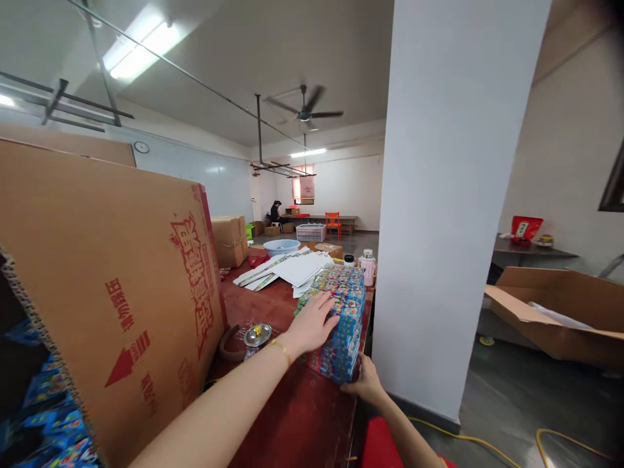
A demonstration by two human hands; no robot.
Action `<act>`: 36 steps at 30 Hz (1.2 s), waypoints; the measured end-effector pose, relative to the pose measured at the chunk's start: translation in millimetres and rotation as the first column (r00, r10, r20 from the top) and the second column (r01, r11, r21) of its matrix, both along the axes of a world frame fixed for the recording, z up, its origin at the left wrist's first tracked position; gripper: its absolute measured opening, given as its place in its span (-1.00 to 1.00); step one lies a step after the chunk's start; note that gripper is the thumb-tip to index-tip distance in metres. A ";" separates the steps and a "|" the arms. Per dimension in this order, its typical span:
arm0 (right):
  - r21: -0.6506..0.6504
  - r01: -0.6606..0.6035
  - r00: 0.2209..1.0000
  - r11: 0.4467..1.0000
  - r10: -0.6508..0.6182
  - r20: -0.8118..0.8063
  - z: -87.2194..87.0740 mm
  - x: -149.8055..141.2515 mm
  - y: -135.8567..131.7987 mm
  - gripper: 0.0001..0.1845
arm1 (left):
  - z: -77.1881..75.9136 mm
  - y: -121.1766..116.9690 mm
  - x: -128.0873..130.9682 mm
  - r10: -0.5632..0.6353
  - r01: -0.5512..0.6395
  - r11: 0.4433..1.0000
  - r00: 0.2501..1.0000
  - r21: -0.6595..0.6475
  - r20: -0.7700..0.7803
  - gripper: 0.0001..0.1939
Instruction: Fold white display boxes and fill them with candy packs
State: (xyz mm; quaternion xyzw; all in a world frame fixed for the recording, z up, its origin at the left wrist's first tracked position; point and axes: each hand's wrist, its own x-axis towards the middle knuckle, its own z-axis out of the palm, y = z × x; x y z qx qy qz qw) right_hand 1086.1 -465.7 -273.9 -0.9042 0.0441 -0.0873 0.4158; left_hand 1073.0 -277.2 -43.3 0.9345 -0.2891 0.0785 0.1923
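Note:
A block of small, brightly printed blue and green packets point(348, 315) stands stacked on the red tabletop point(292, 416), close to its right edge. My left hand point(314, 322) rests on the top and near left side of the stack, fingers spread and stretched out. At the lower right corner of the same stack is my right hand point(366, 382), its fingers bent around the edge and partly hidden. To the left of the stack stands a small metal-lidded pot point(257, 335) with a yellow knob.
A large open carton point(146, 279) holding blue packets fills the left side. White printed sheets point(292, 268), a light blue basin point(281, 247) and a pink bottle point(368, 266) lie beyond the stack. A white pillar point(439, 195) rises just right. A person point(275, 211) sits far back.

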 end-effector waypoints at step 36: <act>0.209 -0.153 0.957 0.966 0.197 -0.214 82.0 -244.4 99.0 -0.26 | -18.0 69.3 -183.4 0.242 -0.242 0.970 0.962 -0.011 0.130 -0.63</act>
